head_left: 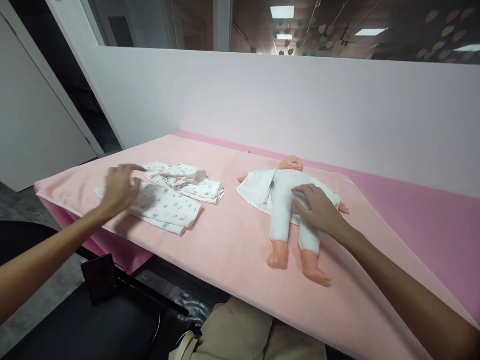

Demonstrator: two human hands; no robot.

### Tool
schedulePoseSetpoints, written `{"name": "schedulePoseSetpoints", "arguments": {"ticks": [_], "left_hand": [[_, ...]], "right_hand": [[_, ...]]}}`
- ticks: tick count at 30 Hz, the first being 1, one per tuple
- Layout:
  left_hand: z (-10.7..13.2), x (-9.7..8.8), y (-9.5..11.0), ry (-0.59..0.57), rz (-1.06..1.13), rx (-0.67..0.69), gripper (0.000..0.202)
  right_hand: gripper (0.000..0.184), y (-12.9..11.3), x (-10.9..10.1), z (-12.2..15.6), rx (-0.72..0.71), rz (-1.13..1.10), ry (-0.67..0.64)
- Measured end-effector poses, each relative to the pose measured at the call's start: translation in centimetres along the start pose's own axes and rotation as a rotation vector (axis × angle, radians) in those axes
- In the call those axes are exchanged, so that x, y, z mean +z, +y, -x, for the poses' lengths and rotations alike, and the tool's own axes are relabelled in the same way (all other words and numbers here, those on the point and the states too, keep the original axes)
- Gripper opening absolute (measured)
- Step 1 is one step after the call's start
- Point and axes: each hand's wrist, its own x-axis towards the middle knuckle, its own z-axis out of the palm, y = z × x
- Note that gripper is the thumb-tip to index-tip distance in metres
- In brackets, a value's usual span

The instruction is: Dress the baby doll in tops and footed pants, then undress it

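Observation:
A baby doll (291,163) lies on its back on the pink-covered table, dressed in white trousers (280,210) and an open white top (255,189). My right hand (317,206) rests on the doll's trousers near the hip, fingers stretched out and holding nothing. Over to the left, my left hand (122,187) hovers above or just touches the edge of a folded printed baby garment (168,207); its fingers are apart and curved. Right behind that lies a second printed garment (187,179), more crumpled. Whether the left fingertips touch the cloth I cannot tell.
The table has a pale pink cover (221,240) over a brighter pink cloth (423,215). A white wall (300,105) with windows above stands behind it. Below left are a black chair (93,325) and a dark phone-like object (99,279).

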Motion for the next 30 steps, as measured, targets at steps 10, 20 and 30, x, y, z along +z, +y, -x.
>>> {"name": "schedulePoseSetpoints", "arguments": {"ticks": [10,20,30], "left_hand": [[-3.8,16.3,33.1,-0.316,0.311,0.387,0.046],[-3.8,23.1,35.6,-0.241,0.259,0.295,0.041],[-4.5,22.7,35.5,-0.261,0.153,0.161,0.029]], "right_hand": [[0.043,2.3,4.5,-12.9,0.002,0.019,-0.238],[0.052,3.4,6.0,-16.6,-0.045,0.117,-0.423],[0.048,2.6,7.9,-17.4,0.04,0.186,-0.323]]}}
